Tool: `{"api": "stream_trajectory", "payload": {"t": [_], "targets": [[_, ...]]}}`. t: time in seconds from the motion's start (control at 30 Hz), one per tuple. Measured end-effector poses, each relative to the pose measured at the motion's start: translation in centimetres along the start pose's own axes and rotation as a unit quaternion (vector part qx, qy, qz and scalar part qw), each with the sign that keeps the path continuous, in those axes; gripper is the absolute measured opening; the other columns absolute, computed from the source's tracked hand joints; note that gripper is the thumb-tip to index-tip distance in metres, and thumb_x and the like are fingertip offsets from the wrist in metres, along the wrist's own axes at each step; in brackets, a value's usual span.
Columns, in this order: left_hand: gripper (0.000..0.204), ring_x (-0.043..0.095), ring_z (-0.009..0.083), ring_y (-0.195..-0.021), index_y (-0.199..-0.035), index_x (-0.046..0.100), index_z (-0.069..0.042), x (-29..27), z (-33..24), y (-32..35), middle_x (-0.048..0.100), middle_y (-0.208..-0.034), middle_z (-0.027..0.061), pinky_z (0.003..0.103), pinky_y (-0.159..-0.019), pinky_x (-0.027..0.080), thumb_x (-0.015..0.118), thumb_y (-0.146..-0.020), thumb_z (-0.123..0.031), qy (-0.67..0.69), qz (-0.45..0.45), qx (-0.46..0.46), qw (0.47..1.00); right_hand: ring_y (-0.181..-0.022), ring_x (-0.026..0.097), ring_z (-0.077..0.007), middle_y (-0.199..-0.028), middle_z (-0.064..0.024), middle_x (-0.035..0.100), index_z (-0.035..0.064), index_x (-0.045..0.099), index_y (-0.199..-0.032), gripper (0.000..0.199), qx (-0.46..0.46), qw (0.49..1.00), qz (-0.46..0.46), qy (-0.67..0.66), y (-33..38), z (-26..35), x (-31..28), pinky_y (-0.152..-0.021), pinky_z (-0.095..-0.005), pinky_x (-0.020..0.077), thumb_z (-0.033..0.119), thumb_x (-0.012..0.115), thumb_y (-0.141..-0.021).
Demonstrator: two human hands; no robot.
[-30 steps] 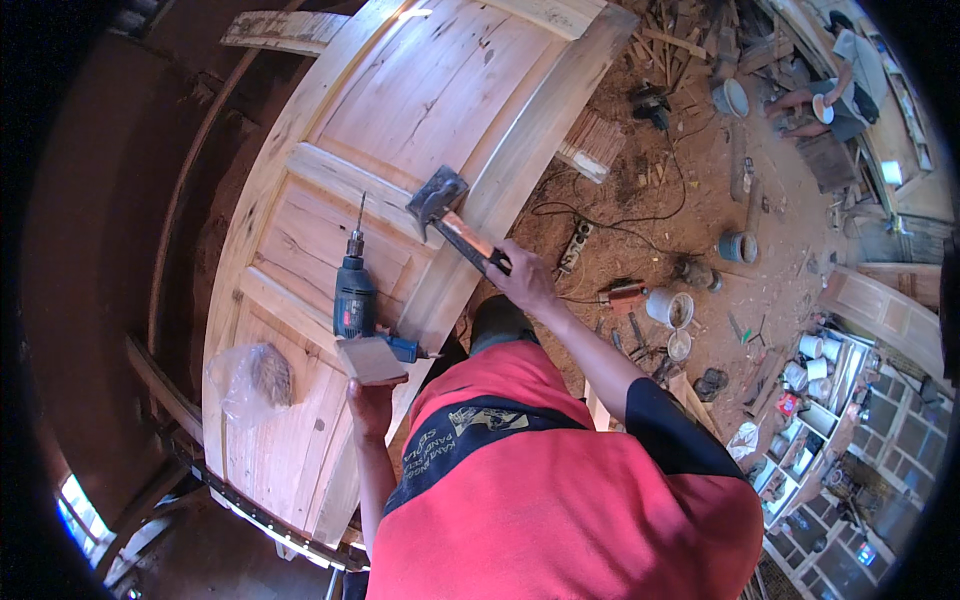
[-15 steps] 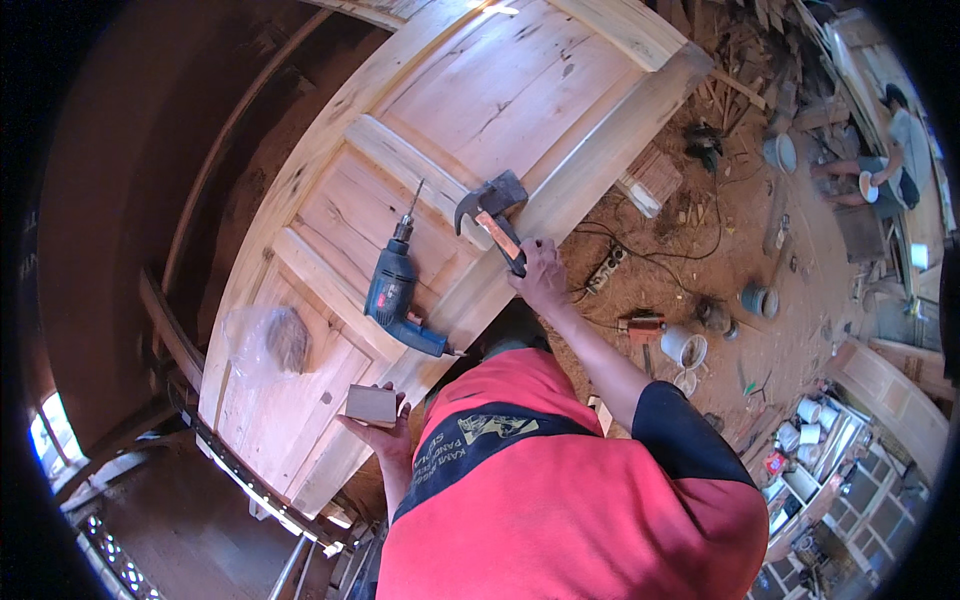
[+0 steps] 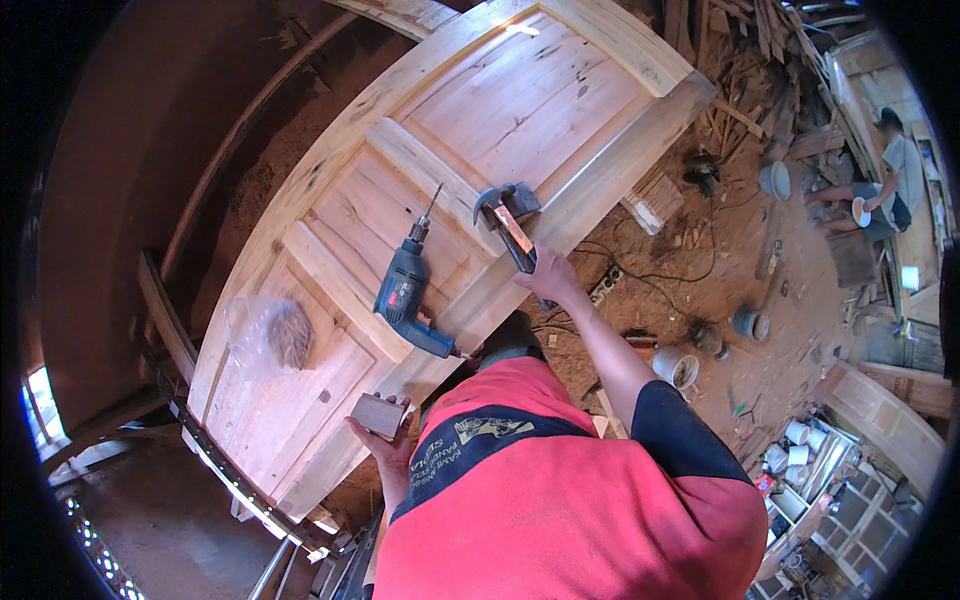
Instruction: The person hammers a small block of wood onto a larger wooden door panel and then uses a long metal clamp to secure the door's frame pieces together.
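A dirt-floored workshop strewn with wood offcuts, pots and buckets surrounds a large panelled wooden door (image 3: 500,110) lying flat on supports. The right arm stretches forward and up from the red shirt, almost straight, and the right hand (image 3: 548,278) is wrapped in a fist around the lower end of a claw hammer (image 3: 510,222). The hammer's handle runs up out of the fingers, and its dark head sits over the door's right stile, beside the cross rail. The left arm is bent close to the body; the left hand (image 3: 388,440) is turned palm up with fingers curled under a small grey-brown block (image 3: 377,414), which rests on the fingertips just off the door's near edge. A blue electric drill (image 3: 405,290) lies on the door panel between the two hands, bit pointing away. A clear plastic bag (image 3: 268,335) lies on the panel further left.
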State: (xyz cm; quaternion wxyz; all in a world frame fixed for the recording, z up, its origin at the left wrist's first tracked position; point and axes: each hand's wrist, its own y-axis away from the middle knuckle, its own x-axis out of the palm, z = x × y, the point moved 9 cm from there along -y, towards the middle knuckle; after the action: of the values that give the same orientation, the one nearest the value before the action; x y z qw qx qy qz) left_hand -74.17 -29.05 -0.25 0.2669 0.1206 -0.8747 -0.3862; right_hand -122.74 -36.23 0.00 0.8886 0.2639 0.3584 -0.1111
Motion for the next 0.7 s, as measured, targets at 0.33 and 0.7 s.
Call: {"api": "stream_trajectory", "payload": {"t": [0.33,0.7], "targets": [[0.070,0.066,0.0235,-0.087,-0.132,0.051,-0.004,-7.2,-2.3,-3.1,0.064,-0.103,0.0131,0.036,-0.065,0.055,0.068,-0.089,-0.057,-0.319,-0.008,0.056,0.946,-0.094,0.068,-0.0423,-0.096,-0.0242,0.069,0.0019,0.060,-0.112,0.057,0.037,0.996,-0.049,-0.066,8.9,0.4,2.9,-0.083,-0.0496,0.0532,0.033,0.079,-0.068],[0.103,0.050,0.0406,-0.121,-0.130,0.046,0.005,-3.6,-7.5,-2.4,0.053,-0.124,0.0245,0.048,-0.102,0.044,0.092,-0.059,-0.054,-0.730,0.110,0.246,0.628,-0.063,0.064,-0.0231,-0.070,-0.0100,0.063,0.0016,0.060,-0.087,0.035,0.229,0.940,-0.185,-0.175,31.4,-6.3,13.8,-0.061,-0.0398,0.0509,0.025,0.081,-0.070]]}}
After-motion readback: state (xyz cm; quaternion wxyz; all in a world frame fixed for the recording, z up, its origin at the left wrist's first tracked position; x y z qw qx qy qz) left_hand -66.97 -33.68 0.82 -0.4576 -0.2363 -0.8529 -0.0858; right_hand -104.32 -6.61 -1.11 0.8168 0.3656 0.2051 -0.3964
